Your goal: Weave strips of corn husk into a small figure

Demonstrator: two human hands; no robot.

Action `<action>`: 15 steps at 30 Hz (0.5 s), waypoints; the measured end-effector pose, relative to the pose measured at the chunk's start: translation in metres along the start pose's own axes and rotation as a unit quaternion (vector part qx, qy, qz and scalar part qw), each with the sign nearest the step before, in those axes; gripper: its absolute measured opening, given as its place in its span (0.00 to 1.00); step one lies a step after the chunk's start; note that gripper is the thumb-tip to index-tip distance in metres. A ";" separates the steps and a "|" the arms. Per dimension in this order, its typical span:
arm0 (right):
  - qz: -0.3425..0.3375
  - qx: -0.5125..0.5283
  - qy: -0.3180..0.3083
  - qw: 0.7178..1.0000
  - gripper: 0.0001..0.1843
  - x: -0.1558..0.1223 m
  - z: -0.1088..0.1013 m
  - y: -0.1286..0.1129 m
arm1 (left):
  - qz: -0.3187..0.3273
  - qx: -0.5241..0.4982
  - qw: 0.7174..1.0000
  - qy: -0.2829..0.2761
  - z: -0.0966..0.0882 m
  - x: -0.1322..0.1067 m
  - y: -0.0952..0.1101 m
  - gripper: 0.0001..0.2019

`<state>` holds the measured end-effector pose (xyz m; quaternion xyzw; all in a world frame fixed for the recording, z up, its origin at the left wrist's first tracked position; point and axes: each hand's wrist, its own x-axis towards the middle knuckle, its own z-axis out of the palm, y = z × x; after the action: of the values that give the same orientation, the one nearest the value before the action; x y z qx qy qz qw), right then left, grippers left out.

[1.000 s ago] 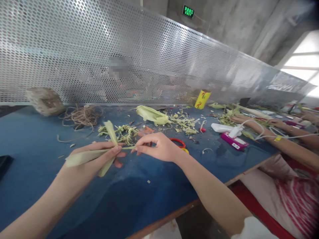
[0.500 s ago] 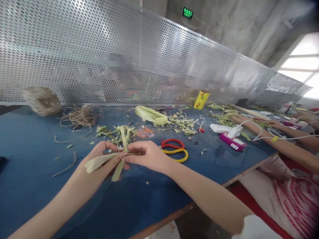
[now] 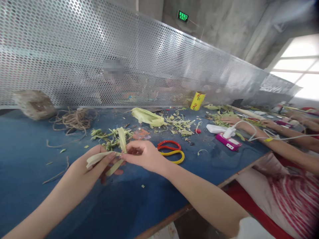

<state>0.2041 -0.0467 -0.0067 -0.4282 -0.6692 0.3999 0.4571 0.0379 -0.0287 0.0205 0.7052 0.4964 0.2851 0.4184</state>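
Two pale green husk strips (image 3: 99,157) cross each other just above the blue table (image 3: 139,202). My left hand (image 3: 93,166) is closed on them from the left, thumb on top. From the right, my right hand (image 3: 142,155) pinches the same strips at the crossing, fingers pressed together. One strip's end (image 3: 122,139) sticks upward between the hands. Red and yellow scissors (image 3: 171,152) lie on the table just right of my right hand.
Husk scraps (image 3: 179,122), a folded husk (image 3: 147,117), a twine tangle (image 3: 74,119) and a stone-like lump (image 3: 33,104) lie behind my hands. A yellow can (image 3: 197,101) stands by the perforated metal screen (image 3: 124,56). Another person's arms (image 3: 274,141) rest at right near a pink device (image 3: 228,141).
Both hands have come closer together at the strips' crossing. The long horizontal strip now sticks out less to the left. The view has shifted slightly rightward.
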 end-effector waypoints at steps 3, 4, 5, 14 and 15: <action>-0.003 0.000 0.013 1.000 0.10 0.001 0.000 -0.001 | -0.003 -0.007 1.000 0.014 -0.002 0.001 0.001 0.14; -0.004 0.003 0.020 1.000 0.09 0.001 0.000 -0.001 | -0.007 -0.015 1.000 0.019 -0.002 0.001 0.002 0.14; -0.003 0.008 0.025 1.000 0.09 0.001 0.000 -0.001 | -0.007 -0.025 0.999 0.021 -0.002 0.001 0.002 0.14; 0.003 0.064 -0.035 0.997 0.10 0.002 -0.002 0.001 | -0.021 -0.097 0.995 0.005 0.011 0.000 0.001 0.23; 0.000 0.066 -0.040 0.997 0.10 0.002 -0.002 0.001 | -0.030 -0.105 0.994 0.009 0.011 0.000 0.000 0.24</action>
<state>0.2057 -0.0448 -0.0066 -0.3802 -0.6591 0.4601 0.4575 0.0472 -0.0325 0.0152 0.6395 0.4887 0.3290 0.4939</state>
